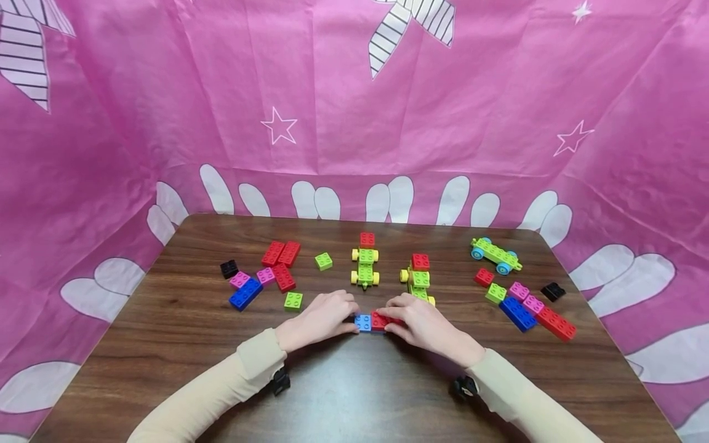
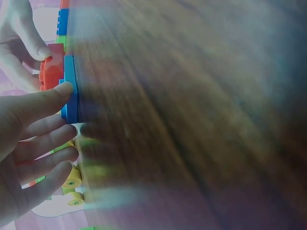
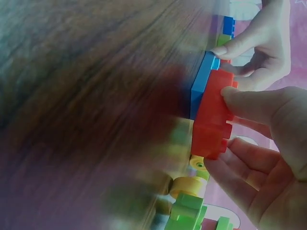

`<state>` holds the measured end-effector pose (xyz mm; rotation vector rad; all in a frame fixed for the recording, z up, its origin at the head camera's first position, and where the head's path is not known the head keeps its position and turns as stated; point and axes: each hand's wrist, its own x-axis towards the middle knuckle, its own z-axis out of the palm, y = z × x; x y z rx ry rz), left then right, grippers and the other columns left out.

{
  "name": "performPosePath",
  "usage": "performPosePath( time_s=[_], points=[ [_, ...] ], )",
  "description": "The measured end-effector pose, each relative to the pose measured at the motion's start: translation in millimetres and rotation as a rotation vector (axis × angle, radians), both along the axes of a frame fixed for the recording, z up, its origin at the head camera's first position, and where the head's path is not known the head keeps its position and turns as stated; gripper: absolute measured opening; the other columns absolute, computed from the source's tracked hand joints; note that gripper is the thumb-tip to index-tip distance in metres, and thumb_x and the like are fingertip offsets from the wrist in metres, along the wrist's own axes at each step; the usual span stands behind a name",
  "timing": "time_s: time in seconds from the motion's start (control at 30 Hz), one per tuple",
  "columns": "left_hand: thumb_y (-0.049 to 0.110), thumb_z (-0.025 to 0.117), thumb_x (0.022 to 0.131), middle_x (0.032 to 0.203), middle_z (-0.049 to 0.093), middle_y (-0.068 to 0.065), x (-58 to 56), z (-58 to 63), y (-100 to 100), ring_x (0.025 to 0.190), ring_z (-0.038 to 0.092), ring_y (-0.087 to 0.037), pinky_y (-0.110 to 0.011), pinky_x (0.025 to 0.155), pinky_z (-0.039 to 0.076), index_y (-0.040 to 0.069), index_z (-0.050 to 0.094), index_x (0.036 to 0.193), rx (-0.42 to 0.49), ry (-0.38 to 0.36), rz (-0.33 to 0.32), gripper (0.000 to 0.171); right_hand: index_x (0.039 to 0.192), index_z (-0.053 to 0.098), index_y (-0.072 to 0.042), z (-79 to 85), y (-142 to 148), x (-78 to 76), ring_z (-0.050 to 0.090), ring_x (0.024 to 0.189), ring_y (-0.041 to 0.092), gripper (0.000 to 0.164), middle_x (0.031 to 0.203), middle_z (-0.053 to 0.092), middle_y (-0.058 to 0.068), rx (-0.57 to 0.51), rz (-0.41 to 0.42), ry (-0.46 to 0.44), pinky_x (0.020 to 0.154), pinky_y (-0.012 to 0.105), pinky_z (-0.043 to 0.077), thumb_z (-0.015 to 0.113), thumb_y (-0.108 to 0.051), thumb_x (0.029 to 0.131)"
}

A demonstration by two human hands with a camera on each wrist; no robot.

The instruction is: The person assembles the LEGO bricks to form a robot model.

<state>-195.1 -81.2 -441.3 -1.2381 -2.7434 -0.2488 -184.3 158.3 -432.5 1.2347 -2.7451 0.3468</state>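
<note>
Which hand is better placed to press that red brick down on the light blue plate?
Probably the right hand: it already grips the red brick. The left hand pinches the light blue plate, so it seems better suited to steadying.

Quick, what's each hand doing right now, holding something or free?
Left hand: holding, pinching one end of the light blue piece.
Right hand: holding, gripping the red brick.
</note>
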Motion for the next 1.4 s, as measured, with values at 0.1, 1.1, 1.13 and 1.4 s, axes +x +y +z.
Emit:
performPosePath(
  time_s=[0.1,1.1,1.13,1.4],
  points=[
    [0.043,0.07,0.08,0.085,0.065,0.005,0.4,1.0,0,0.078,0.056,-0.009,-0.022,0.061,0.048,0.017,0.071,0.091,-0.001,-0.006,0.002,0.028,0.112,0.069,-0.019,0.0,0,-0.3,0.061,0.091,0.011,0.033,0.101,0.068,-0.001,-0.003,-0.007,-0.008,0.079,0.029,0.054,0.071,-0.032,0.081],
    [0.044,0.07,0.08,0.086,0.065,0.005,0.7,1.5,2,0.08,0.056,-0.01,-0.021,0.06,0.048,0.018,0.071,0.095,-0.03,-0.03,0.025,0.031,0.112,0.068,-0.019,-2.3,10,-2.3,0.059,0.091,0.005,0.036,0.101,0.066,-0.006,-0.052,-0.029,-0.117,0.082,0.025,0.054,0.074,-0.032,0.079],
    [0.044,0.07,0.08,0.086,0.065,0.005,0.7,1.3,2,0.08,0.056,-0.01,-0.021,0.06,0.048,0.018,0.071,0.095,-0.03,-0.027,0.026,0.031,0.111,0.068,-0.018,-2.5,9,-2.4,0.059,0.091,0.005,0.035,0.101,0.066,-0.006,-0.053,-0.026,-0.113,0.082,0.025,0.054,0.074,-0.031,0.079],
    [0.044,0.07,0.079,0.086,0.065,0.005,1.2,1.6,2,0.08,0.057,-0.009,-0.022,0.061,0.048,0.018,0.071,0.094,-0.03,-0.026,0.025,0.03,0.11,0.068,-0.017,-1.3,8,-2.5,0.059,0.091,0.006,0.035,0.1,0.065,-0.005,-0.039,-0.006,-0.085,0.082,0.026,0.054,0.074,-0.031,0.079]
  ],
)
